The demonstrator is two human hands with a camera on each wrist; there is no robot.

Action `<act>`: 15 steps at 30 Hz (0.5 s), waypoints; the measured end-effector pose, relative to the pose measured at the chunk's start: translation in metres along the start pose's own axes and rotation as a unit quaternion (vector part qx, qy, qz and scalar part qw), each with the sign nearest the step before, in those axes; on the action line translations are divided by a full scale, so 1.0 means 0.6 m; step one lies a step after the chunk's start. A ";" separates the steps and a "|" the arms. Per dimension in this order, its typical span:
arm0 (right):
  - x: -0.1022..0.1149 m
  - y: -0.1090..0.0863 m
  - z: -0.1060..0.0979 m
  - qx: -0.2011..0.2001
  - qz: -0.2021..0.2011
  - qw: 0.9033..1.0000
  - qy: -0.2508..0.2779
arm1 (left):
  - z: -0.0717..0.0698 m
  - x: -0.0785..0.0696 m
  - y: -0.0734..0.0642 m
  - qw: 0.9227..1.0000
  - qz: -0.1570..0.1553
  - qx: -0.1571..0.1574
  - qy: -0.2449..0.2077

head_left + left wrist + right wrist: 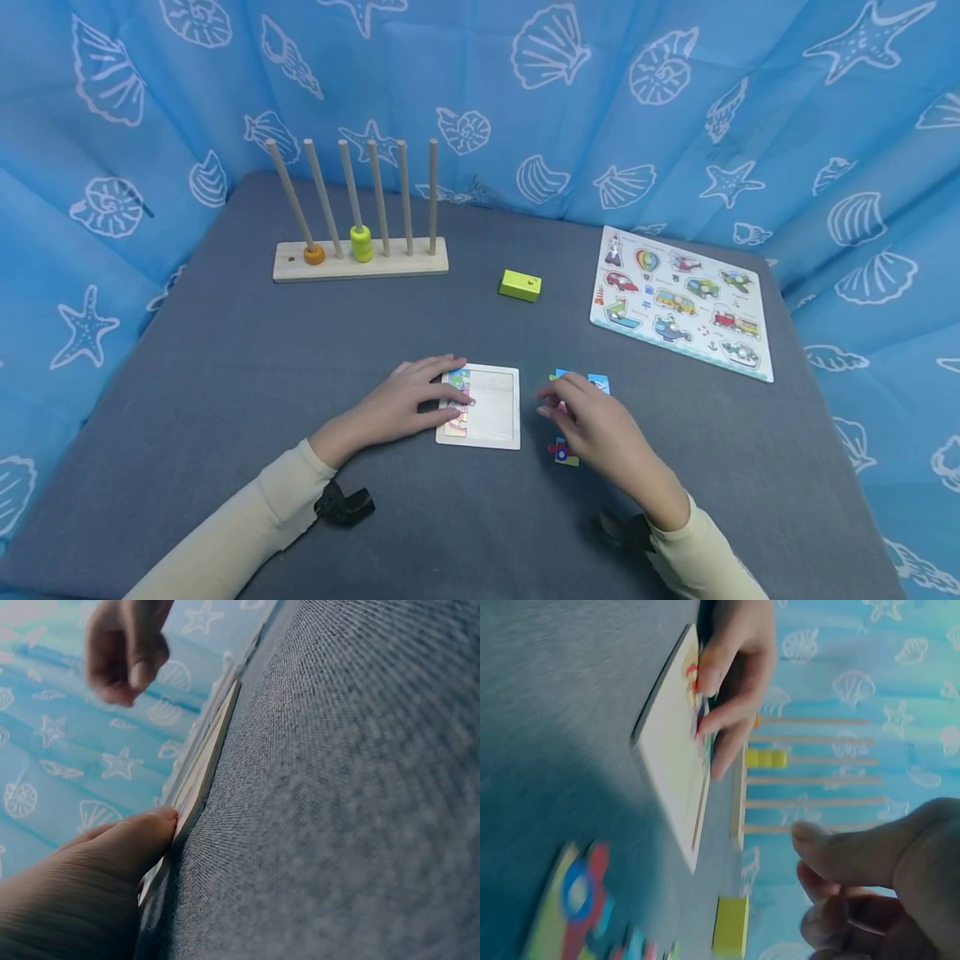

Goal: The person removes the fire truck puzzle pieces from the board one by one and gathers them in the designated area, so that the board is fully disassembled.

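Observation:
A square puzzle tray (497, 408) lies flat, with joined puzzle pieces (456, 427) along its left side. My left hand (401, 408) rests on those pieces with spread fingers, its thumb at the tray's near left part. To the right of the tray, my right hand (603, 425) hovers over loose puzzle pieces, its fingers loosely bent. Nothing shows between thumb and fingers in the right wrist view. A piece with a red and blue pattern (564, 452) lies just left of this hand. Blue pieces (599, 382) peek out beyond it, others being partly hidden beneath.
A wooden peg stand (390, 263) with orange and yellow-green beads stands at the back left. Behind the tray sits a yellow-green block (521, 286). A vehicle picture board (678, 304) lies at the back right. A blue shell-print curtain (480, 100) borders the grey table.

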State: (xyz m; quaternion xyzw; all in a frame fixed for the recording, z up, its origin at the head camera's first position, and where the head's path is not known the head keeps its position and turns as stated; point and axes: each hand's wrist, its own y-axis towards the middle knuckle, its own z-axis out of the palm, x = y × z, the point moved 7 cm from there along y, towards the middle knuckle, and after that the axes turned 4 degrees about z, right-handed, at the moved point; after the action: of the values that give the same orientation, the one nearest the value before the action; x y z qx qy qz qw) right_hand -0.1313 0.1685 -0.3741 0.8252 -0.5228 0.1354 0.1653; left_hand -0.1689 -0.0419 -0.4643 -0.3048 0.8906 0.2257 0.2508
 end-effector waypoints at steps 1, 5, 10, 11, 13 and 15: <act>0.005 0.006 0.001 -0.003 -0.002 1.000 0.002 | 0.000 0.001 0.001 1.000 -0.006 -0.004 -0.007; 0.020 0.032 0.011 0.000 -0.001 1.000 0.012 | -0.005 0.008 0.004 0.999 -0.042 -0.020 -0.018; 0.028 0.066 0.050 0.037 0.013 0.998 0.040 | -0.010 0.016 0.004 0.996 -0.081 -0.031 -0.015; 0.029 0.072 0.060 0.048 0.016 0.998 0.048 | -0.011 0.016 0.004 0.996 -0.084 -0.033 -0.014; 0.033 0.082 0.080 0.067 0.021 0.996 0.058 | -0.011 0.016 0.005 0.996 -0.086 -0.034 -0.014; 0.037 0.091 0.095 0.075 0.018 0.995 0.064 | -0.010 0.016 0.005 0.996 -0.087 -0.033 -0.015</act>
State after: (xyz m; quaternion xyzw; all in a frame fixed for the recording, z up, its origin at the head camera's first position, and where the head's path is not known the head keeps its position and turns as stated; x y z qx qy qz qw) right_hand -0.1686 0.1048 -0.4099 0.8153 -0.5146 0.2297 0.1335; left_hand -0.1792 -0.0473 -0.4642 -0.3856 0.8492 0.2371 0.2720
